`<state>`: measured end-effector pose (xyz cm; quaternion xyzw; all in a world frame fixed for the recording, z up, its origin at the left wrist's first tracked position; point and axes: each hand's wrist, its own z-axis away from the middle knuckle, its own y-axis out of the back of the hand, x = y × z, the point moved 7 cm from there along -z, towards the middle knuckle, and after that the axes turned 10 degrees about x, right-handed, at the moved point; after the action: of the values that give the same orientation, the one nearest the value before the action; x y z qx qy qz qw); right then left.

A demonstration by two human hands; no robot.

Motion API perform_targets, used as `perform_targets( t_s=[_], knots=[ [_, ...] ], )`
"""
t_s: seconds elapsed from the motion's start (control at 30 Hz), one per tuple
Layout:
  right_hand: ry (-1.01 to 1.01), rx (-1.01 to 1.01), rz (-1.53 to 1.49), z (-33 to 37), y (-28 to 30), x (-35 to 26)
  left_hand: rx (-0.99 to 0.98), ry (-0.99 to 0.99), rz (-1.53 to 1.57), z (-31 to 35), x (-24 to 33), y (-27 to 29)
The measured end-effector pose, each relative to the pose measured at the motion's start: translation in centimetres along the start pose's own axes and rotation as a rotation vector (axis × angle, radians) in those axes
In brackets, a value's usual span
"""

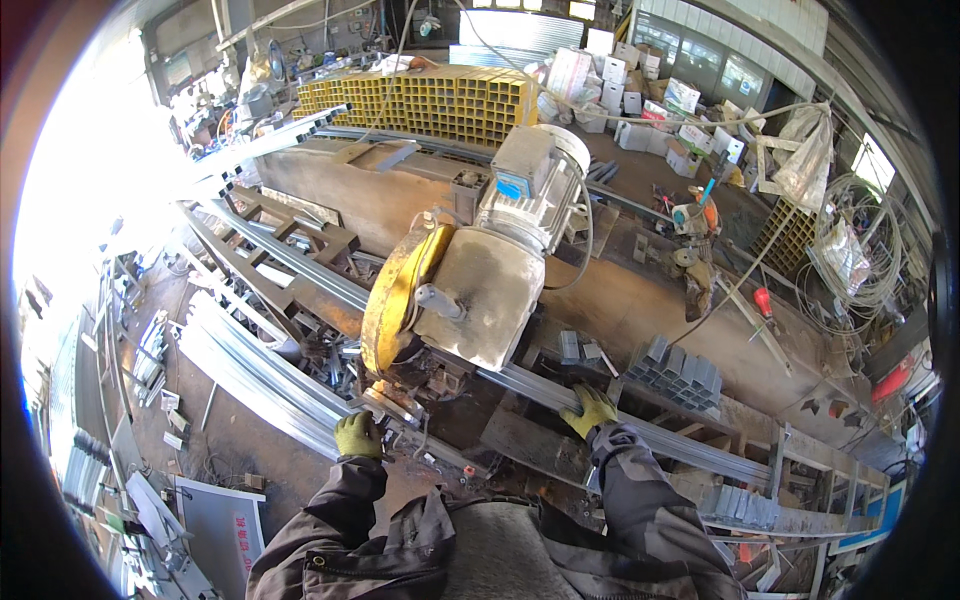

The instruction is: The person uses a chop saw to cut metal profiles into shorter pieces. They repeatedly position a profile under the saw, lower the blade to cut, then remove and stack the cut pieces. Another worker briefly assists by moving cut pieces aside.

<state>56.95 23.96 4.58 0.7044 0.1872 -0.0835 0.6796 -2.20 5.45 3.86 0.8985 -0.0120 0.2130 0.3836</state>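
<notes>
A chop saw with a yellow blade guard and a grey motor stands over a long grey metal tube that runs from the saw toward the lower right. My left hand, in a yellow-green glove, grips the tube's end just under the blade guard. My right hand, gloved the same way, rests closed on the tube to the right of the saw. Both dark sleeves come up from the lower edge.
Cut short tube pieces are stacked right of the saw. Long grey profiles lie on the floor at left. A stack of yellow square tubes fills the back, with boxes beside it. Cables hang at right.
</notes>
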Motion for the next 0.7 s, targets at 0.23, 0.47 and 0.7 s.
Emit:
perform_targets(
  t_s=[0.23, 0.47, 0.7],
  knots=[
    [0.006, -0.004, -0.023, 0.1, 0.8, -0.5, -0.019, 0.030, -0.042, 0.0, -0.3, -0.4],
    [0.003, -0.010, -0.026, 0.3, 1.6, -1.0, -0.097, 0.087, -0.034, 0.2, -1.5, -1.4],
    [0.016, 0.027, -0.056, 0.1, 1.5, -1.1, -0.093, 0.078, -0.038, 0.5, -1.5, -1.3]
  ],
)
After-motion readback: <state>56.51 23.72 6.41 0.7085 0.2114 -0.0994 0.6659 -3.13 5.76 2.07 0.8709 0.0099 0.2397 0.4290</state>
